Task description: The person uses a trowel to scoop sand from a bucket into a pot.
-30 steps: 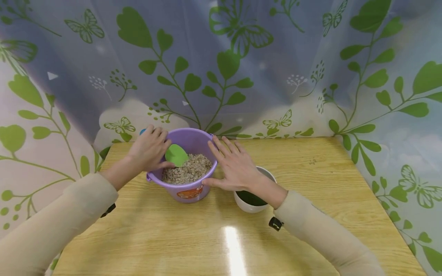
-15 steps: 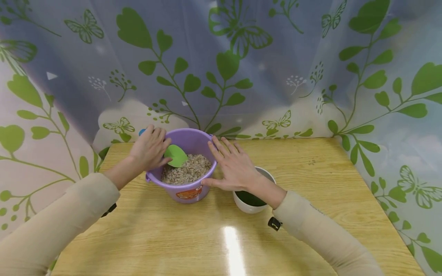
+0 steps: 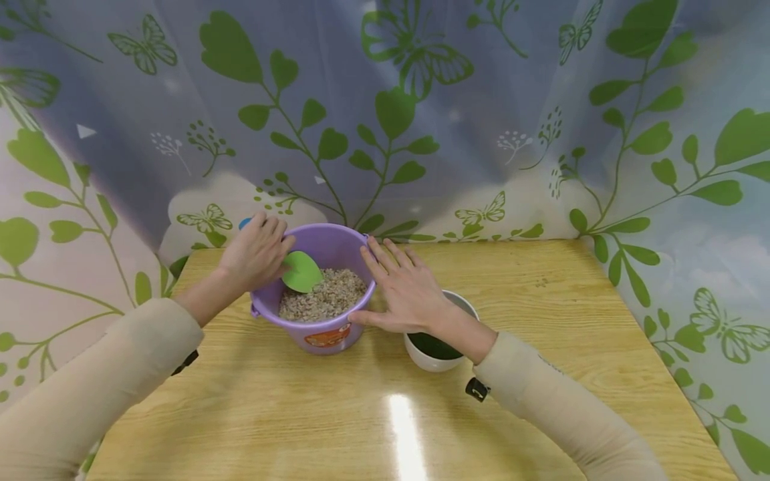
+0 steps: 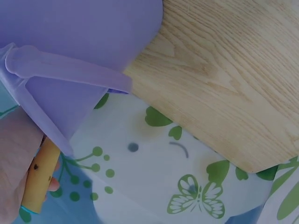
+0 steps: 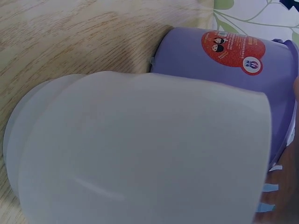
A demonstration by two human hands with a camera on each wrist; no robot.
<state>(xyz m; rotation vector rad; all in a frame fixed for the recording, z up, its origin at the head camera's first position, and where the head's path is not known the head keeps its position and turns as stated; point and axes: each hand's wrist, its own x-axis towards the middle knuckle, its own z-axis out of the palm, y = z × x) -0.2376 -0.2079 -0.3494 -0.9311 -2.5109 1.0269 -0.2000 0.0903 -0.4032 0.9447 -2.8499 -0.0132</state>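
While the left hand (image 3: 255, 252) grips the green scoop (image 3: 302, 272), whose blade touches the grain (image 3: 327, 295) in the purple bucket (image 3: 329, 242), the right hand (image 3: 409, 288) lies outspread against its rim, near a white bowl (image 3: 428, 365) on the desk (image 3: 541, 401)

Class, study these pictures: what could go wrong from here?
1. The left hand holds the shovel among loose grain; a quick lift might spill some.
2. The right arm passes over the bowl, so lowering it could knock that.
3. The right hand spreads its fingers at the bucket's rim, so its steadying might slip.
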